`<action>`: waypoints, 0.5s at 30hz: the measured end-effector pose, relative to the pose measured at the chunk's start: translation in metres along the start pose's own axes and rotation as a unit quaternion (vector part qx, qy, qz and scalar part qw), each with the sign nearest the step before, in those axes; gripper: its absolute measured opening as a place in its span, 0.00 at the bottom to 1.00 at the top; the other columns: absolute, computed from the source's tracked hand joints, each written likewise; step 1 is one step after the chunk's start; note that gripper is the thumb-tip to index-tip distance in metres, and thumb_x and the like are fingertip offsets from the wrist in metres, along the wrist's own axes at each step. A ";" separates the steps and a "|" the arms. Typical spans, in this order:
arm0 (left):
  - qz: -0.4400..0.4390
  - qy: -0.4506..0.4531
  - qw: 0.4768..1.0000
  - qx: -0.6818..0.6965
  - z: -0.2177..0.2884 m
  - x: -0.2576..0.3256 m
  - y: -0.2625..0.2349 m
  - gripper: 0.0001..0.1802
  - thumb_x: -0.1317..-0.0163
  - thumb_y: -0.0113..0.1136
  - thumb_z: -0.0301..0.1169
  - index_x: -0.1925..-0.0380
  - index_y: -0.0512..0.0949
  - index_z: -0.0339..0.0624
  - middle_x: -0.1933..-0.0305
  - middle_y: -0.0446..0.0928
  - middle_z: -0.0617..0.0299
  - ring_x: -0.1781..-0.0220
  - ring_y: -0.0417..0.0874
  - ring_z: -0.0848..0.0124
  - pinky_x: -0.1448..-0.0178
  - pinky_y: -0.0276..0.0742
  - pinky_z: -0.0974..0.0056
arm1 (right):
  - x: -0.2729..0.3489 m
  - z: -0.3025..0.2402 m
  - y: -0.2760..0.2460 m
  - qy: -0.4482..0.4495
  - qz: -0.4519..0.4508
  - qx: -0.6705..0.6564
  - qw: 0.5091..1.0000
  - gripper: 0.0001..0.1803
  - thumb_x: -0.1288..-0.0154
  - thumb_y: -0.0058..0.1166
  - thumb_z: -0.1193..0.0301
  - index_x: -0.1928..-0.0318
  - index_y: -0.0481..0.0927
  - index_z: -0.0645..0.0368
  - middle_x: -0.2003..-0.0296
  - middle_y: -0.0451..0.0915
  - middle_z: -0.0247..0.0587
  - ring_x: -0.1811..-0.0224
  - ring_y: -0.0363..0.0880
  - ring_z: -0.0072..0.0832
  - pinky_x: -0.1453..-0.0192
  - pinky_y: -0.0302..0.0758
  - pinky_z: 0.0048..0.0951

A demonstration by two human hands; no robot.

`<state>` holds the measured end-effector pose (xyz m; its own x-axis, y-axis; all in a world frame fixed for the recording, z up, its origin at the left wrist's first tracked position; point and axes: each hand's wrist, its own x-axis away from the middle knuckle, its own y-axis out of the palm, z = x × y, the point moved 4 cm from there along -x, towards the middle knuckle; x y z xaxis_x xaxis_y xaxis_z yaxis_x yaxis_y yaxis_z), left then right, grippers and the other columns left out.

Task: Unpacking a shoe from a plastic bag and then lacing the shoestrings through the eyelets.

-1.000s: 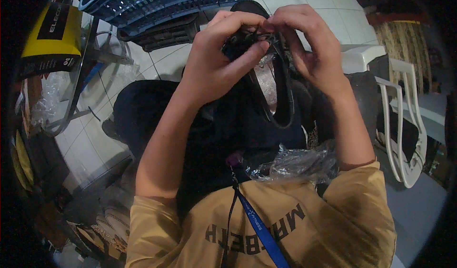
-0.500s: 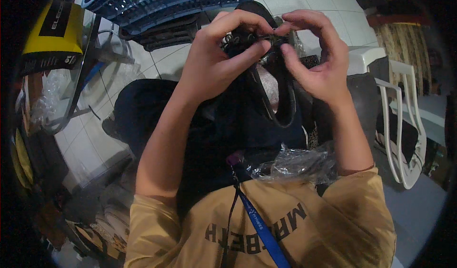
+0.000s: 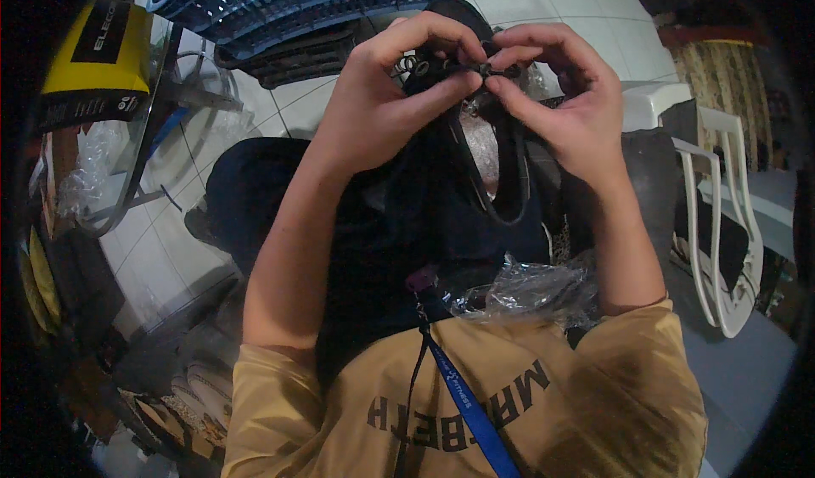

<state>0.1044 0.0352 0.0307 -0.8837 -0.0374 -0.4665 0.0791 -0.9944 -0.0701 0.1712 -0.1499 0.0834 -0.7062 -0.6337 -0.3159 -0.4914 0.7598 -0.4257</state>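
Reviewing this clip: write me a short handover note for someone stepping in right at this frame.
Left hand: raised, fingertips pinching a small dark bundle of cable.
Right hand: pinching the same bundle from the other side; thumb and forefinger work at its top.
A black cable loop hangs down from the bundle between the forearms.
Crumpled clear plastic bag lies on the lap, out of both hands.
Blue crate sits on the floor ahead, untouched.
Done: bundle is gathered in both hands. Left: whether it is fastened cannot be told.

Both bare forearms rise from the lower edge, elbows bent, wrists angled inward. The left hand [image 3: 373, 109] and right hand [image 3: 570, 113] meet high in the frame, fingers [image 3: 441, 96] curled, thumbs and forefingers pinched together tip to tip.
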 end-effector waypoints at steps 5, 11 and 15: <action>-0.004 0.012 1.000 -0.001 -0.001 0.001 0.000 0.13 0.33 0.72 0.19 0.50 0.83 0.39 0.51 0.83 0.66 0.47 0.81 0.77 0.39 0.76 0.68 | -0.002 -0.003 0.006 -0.039 -0.011 0.080 0.996 0.18 0.37 0.72 0.77 0.46 0.87 0.62 0.55 0.89 0.34 0.52 0.87 0.20 0.40 0.81 0.27; 0.009 -0.001 1.000 0.009 -0.004 0.003 0.001 0.15 0.33 0.72 0.18 0.48 0.82 0.38 0.50 0.83 0.65 0.44 0.82 0.76 0.37 0.77 0.67 | -0.005 0.009 0.007 0.038 0.006 -0.047 0.998 0.20 0.31 0.70 0.74 0.40 0.87 0.61 0.55 0.90 0.34 0.51 0.86 0.19 0.40 0.80 0.26; 0.005 0.023 0.998 -0.052 0.003 0.001 0.001 0.14 0.34 0.72 0.18 0.50 0.83 0.38 0.49 0.85 0.64 0.44 0.83 0.75 0.37 0.77 0.67 | -0.005 0.016 0.007 0.130 0.006 -0.123 0.984 0.22 0.28 0.70 0.72 0.35 0.85 0.59 0.53 0.91 0.36 0.51 0.86 0.20 0.39 0.80 0.26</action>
<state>0.1017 0.0339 0.0329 -0.8606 -0.0393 -0.5078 0.1362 -0.9785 -0.1550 0.1792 -0.1434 0.0686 -0.8036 -0.5900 -0.0783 -0.5681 0.7996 -0.1946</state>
